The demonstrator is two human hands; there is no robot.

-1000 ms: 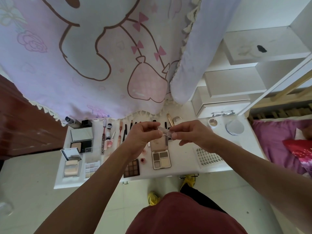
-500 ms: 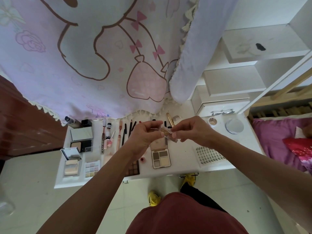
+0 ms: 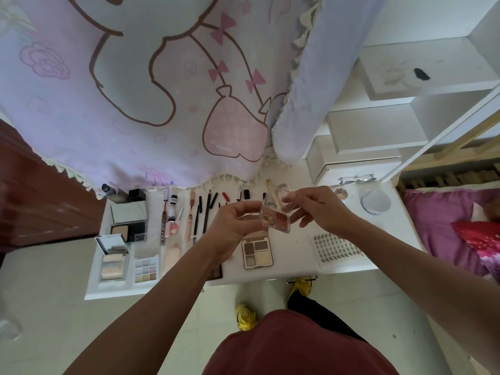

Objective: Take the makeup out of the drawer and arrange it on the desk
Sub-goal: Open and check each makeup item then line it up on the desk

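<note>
A cartoon-printed pink curtain (image 3: 135, 90) fills the view from 9 to 12 o'clock, its fringed hem hanging over the far edge of the white desk (image 3: 297, 255), which lies across the middle. White shelves (image 3: 378, 131) rise at 2 o'clock.

Both arms reach in from 6 o'clock and meet above the desk. The left hand (image 3: 235, 226) pinches the left edge of a small clear palette (image 3: 276, 216) between thumb and curled fingers. The right hand (image 3: 322, 212) grips its right side, fingertips (image 3: 290, 203) apparently on the raised clear lid, though the plastic is hard to read there. The palette is in the air, clear of the desktop, showing brown and reddish pans.

On the desk at 6 o'clock of it lies an open four-pan palette (image 3: 257, 251). At 3 o'clock of that sits a white lash tray (image 3: 335, 247). Towards 9 o'clock lie a row of pencils (image 3: 205, 212), a brown tube (image 3: 163, 231) with lettering too blurred to read, a black compact (image 3: 129, 230) and a pastel nine-pan palette (image 3: 146, 269). At 1 o'clock, a small round pot (image 3: 341, 192) reads something like "Idla", just beside a pair of glasses (image 3: 355, 179).
</note>
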